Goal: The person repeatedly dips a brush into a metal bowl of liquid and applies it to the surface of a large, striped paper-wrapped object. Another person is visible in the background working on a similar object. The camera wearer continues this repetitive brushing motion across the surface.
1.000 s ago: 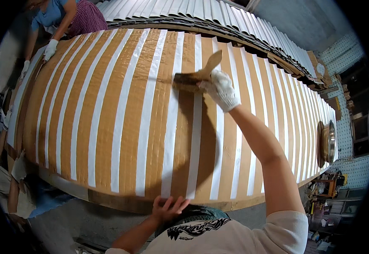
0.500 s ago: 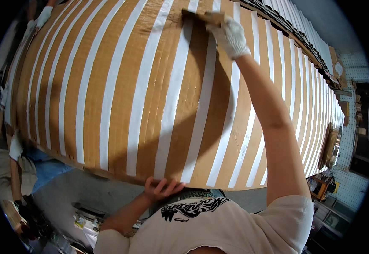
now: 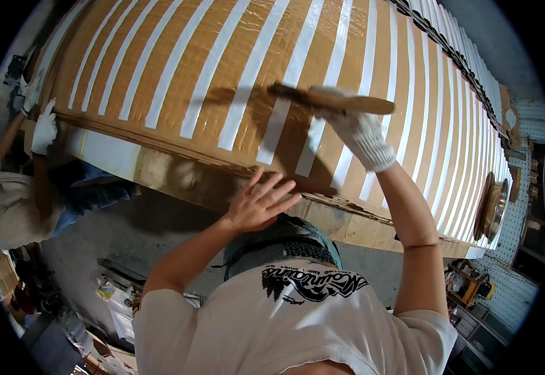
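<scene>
A wide brown cardboard sheet with parallel white stripes fills the upper view, its surface glossy in places. My right hand, in a white knit glove, is closed around a flat brush with a wooden handle. The brush's dark head points left, over the stripes, and casts a shadow on the cardboard; I cannot tell whether it touches. My bare left hand is at the sheet's near edge with its fingers spread and nothing in it.
At the left, a co-worker's white-gloved hand is at the cardboard's corner. A wooden table edge shows under the layered sheets. A round metal bowl sits at the right end, and a row of pale ridged edges runs along the far side.
My right hand has drawn the brush nearer and turned it, so the handle points right. My left hand has opened off the near edge. The sheet's near edge now sits farther from me, baring the table.
</scene>
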The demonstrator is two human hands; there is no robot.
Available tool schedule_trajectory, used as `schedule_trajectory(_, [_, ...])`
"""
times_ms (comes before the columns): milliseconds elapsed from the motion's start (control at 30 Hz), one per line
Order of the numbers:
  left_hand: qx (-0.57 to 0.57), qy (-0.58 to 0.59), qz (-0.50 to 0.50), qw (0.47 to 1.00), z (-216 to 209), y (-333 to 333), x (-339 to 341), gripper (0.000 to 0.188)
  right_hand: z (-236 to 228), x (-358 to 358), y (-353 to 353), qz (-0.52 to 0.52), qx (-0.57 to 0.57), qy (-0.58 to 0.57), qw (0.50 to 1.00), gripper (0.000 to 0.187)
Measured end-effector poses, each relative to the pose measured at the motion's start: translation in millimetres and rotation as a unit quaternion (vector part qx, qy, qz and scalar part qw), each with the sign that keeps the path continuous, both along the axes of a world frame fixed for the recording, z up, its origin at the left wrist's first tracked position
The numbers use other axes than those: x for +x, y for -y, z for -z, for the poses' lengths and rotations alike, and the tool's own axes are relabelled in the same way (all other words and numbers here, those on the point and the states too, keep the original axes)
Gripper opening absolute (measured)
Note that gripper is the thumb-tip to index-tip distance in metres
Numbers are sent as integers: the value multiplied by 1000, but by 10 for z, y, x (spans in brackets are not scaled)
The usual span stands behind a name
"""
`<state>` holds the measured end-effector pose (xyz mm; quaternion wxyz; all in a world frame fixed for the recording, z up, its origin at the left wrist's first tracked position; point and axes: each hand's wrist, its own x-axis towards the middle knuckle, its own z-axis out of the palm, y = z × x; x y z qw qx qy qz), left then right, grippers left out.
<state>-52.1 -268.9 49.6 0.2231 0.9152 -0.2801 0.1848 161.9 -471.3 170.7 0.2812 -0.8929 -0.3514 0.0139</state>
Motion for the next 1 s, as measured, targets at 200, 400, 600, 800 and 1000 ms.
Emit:
schedule_trajectory(200, [-53, 21, -205, 977, -283, -562, 106, 49, 76, -678, -408, 84, -75, 99, 989, 44])
schedule_trajectory(400, [11, 2, -160, 987, -248, -795, 50, 54, 9, -533, -356, 20, -143, -73, 987, 27])
schedule_trajectory(600, [97, -28, -113, 988, -403, -824, 138, 68, 240, -349, -305, 96, -66, 102, 988, 34])
schedule_trajectory(800, [124, -64, -97, 985, -374, -920, 145, 59, -211, -448, -438, 85, -173, -136, 972, 24])
schedule_trajectory(1000, [136, -58, -86, 985, -346, -867, 206, 75, -51, 628, -354, 183, -22, -81, 979, 29])
